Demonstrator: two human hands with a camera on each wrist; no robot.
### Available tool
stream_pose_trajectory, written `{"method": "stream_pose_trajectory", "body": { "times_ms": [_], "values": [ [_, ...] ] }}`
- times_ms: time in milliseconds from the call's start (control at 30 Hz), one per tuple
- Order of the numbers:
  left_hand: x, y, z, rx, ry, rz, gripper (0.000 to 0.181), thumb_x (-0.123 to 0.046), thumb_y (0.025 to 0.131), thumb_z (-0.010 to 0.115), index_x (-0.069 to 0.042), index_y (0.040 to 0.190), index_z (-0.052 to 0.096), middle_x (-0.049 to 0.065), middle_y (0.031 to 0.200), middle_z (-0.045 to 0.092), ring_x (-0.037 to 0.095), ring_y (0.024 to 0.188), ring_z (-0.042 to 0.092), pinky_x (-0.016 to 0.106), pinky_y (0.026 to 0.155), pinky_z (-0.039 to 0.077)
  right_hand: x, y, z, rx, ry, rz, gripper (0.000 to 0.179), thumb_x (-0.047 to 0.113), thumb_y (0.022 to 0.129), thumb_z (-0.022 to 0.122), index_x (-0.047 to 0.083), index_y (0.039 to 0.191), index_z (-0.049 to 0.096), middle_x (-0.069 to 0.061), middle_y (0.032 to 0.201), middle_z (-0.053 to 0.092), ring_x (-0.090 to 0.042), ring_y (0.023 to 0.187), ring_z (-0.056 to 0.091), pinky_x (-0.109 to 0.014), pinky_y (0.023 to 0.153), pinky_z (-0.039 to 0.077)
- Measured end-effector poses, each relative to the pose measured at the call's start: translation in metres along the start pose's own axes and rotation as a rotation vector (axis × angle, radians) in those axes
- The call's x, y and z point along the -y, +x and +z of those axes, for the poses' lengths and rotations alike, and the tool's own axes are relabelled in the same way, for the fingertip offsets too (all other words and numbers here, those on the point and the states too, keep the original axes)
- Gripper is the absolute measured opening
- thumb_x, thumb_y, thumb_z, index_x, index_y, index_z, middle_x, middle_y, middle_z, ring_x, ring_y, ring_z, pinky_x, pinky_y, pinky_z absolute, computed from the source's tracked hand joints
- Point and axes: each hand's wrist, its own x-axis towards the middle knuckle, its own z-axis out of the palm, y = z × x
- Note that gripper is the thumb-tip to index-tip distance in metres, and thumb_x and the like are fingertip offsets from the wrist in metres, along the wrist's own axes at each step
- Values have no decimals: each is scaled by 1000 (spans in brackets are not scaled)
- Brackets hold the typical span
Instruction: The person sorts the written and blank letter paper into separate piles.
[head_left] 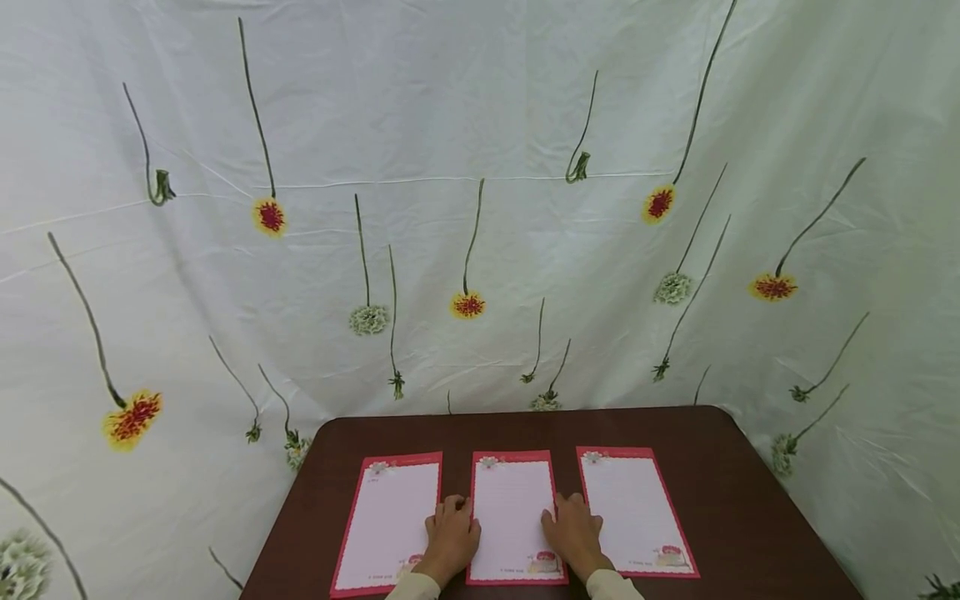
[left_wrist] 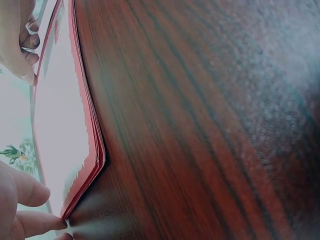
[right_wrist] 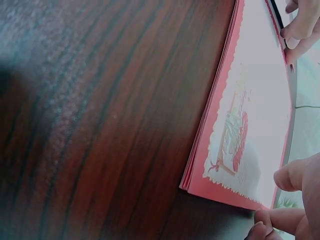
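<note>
I have the left hand (head_left: 452,536) and right hand (head_left: 576,533) relaxed, unclasped, touching opposite sides of the middle stack (head_left: 513,517), between the left stack (head_left: 393,517) and right stack (head_left: 630,508) on the tabletop (head_left: 738,492). Probably edge-straightening; next calls for gentle, even pressure.

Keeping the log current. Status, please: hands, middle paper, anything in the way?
Left hand, right hand at opposite long edges of middle paper. Lying on table. Nothing seen blocking; left paper and right paper close alongside.
</note>
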Motion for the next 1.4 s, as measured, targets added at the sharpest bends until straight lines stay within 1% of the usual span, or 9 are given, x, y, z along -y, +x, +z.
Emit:
{"method": "stream_pose_trajectory", "body": {
  "times_ms": [200, 433, 567, 767, 933, 1133, 1200, 1300, 1400],
  "values": [
    [4, 0, 7, -43, 7, 31, 44, -14, 95, 63, 12, 131, 66, 25, 132, 58, 42, 118, 49, 64, 91, 35, 0, 1, 1, -12, 13, 14, 47, 25, 94, 73, -8, 127, 70, -18, 102, 60, -33, 98, 60, -57, 80, 45],
    [-5, 3, -4, 0, -8, -35, 44, -16, 97, 68, 6, 135, 66, 22, 130, 58, 41, 119, 51, 61, 94, 37, 2, 0, -5, -84, 69, -3, 43, 21, 96, 71, -6, 129, 70, -17, 109, 64, -34, 106, 61, -54, 80, 45],
    [-6, 3, -4, -22, -19, -36, 42, -16, 97, 69, 3, 135, 66, 20, 123, 61, 40, 114, 54, 58, 90, 39, 0, 3, -5, -99, 72, -16, 40, 17, 96, 72, -4, 130, 70, -18, 110, 69, -37, 109, 66, -56, 80, 46],
    [-6, 4, 0, -93, -30, 10, 35, -11, 96, 66, 2, 128, 69, 16, 105, 66, 39, 103, 60, 54, 79, 41, -2, 5, -2, -127, 78, -41, 36, 12, 96, 73, -1, 129, 71, -17, 102, 73, -38, 103, 71, -53, 76, 46],
    [-6, 4, 4, -135, -45, 40, 30, -10, 97, 60, 3, 123, 69, 15, 100, 66, 39, 98, 61, 55, 77, 41, -1, 5, -5, -175, 97, -61, 32, 9, 94, 74, 0, 126, 72, -15, 98, 72, -38, 100, 71, -49, 72, 42],
    [-14, 9, 14, -237, -67, 113, 31, -7, 92, 63, 1, 121, 69, 8, 88, 62, 34, 85, 61, 46, 68, 37, -6, 5, -20, -186, 112, -46, 32, 9, 96, 72, 0, 127, 72, -18, 105, 74, -39, 103, 71, -49, 73, 43],
    [-19, 12, 17, -233, -74, 117, 34, -8, 91, 64, 0, 124, 67, 5, 86, 61, 31, 84, 60, 45, 68, 36, -10, 5, -25, -195, 115, -34, 32, 8, 96, 72, 0, 128, 72, -18, 104, 74, -39, 102, 71, -50, 74, 42],
    [-28, 14, 20, -188, -97, 108, 37, -7, 91, 64, -1, 127, 66, 1, 86, 59, 28, 87, 59, 46, 72, 36, -16, 6, -31, -207, 111, -20, 33, 8, 97, 72, 0, 129, 71, -17, 100, 73, -39, 100, 71, -50, 75, 42],
    [-39, 13, 18, -154, -118, 121, 39, -5, 89, 66, 0, 128, 64, 1, 86, 59, 29, 88, 60, 49, 73, 36, -22, 8, -38, -216, 110, -10, 34, 8, 97, 71, 0, 130, 71, -15, 94, 71, -38, 96, 70, -51, 75, 42]
  ]
}}
